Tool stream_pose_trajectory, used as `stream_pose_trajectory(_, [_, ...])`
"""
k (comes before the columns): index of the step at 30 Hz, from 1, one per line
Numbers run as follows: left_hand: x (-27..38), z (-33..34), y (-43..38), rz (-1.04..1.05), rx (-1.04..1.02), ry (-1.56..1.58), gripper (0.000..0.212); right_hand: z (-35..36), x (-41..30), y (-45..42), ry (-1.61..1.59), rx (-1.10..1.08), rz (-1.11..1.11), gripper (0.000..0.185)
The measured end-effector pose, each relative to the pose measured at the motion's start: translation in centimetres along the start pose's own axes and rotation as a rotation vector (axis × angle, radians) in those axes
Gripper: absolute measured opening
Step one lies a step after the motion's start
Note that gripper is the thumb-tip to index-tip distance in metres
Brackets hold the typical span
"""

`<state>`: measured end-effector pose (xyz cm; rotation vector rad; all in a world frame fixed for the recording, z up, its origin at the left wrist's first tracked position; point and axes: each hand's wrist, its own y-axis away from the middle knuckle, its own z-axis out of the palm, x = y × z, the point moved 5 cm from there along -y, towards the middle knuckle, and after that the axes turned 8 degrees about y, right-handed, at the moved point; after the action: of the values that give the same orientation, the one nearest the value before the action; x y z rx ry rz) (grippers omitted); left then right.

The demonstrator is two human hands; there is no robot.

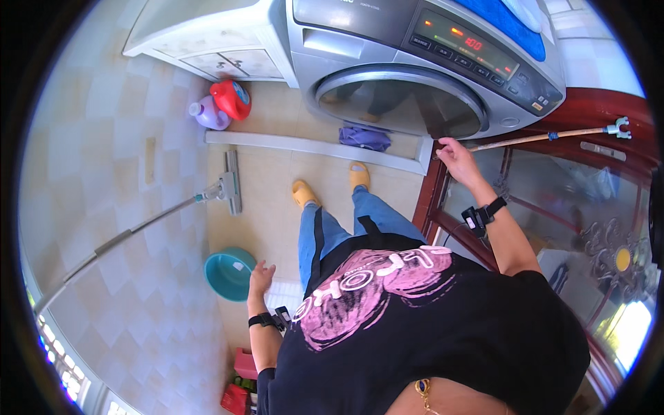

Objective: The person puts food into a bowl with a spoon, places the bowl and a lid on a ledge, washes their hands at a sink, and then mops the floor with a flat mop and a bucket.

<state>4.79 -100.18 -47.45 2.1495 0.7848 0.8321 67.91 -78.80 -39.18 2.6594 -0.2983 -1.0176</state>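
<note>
My left hand (pixel 262 278) hangs beside a teal plastic basin (pixel 212 274) on the floor, fingers loosely apart with nothing in them. The basin holds a small white piece. My right hand (pixel 458 162) is raised in front of the lower right of a silver front-loading washing machine (pixel 303 67). Its thumb and fingers are apart, and I see nothing between them. A wooden pole (pixel 524 140) with a pale forked end passes behind this hand. The machine's round door (pixel 399 98) looks shut, and its display panel (pixel 467 44) is lit. A purple cloth (pixel 364 139) lies below the door.
A low white sill (pixel 311 145) crosses the floor ahead. Red (pixel 232 99) and lilac (pixel 212 114) detergent bottles stand beyond it, by a white cabinet (pixel 218 46). A flat-headed mop (pixel 231 184) leans at left. A red-framed glass door (pixel 544 192) stands at right. Blue towel (pixel 498 23) tops the machine.
</note>
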Motion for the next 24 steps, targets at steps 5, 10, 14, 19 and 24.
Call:
stream_pose_trajectory(5, [0.1,3.1,5.5,-0.046,0.134,0.175,0.053,3.6,1.3,-0.8,0.237,-0.299,0.011,0.036])
stream_pose_trajectory(10, [-0.3,4.7,5.8,0.001,0.162,0.230,0.050,6.7,0.6,2.1,0.252,-0.430,-0.045,0.034])
stream_pose_trajectory(14, [-0.8,5.4,5.6,0.096,0.181,0.250,0.048,7.5,1.0,5.4,0.263,-0.444,-0.019,0.033])
stream_pose_trajectory(19, [-3.4,7.1,5.3,0.069,0.181,0.321,0.048,7.2,1.4,9.0,0.366,-0.460,0.064,0.031])
stream_pose_trajectory(24, [-6.8,9.9,4.1,-0.013,0.219,0.506,0.049,7.2,-0.3,9.1,0.501,-0.530,0.053,0.029])
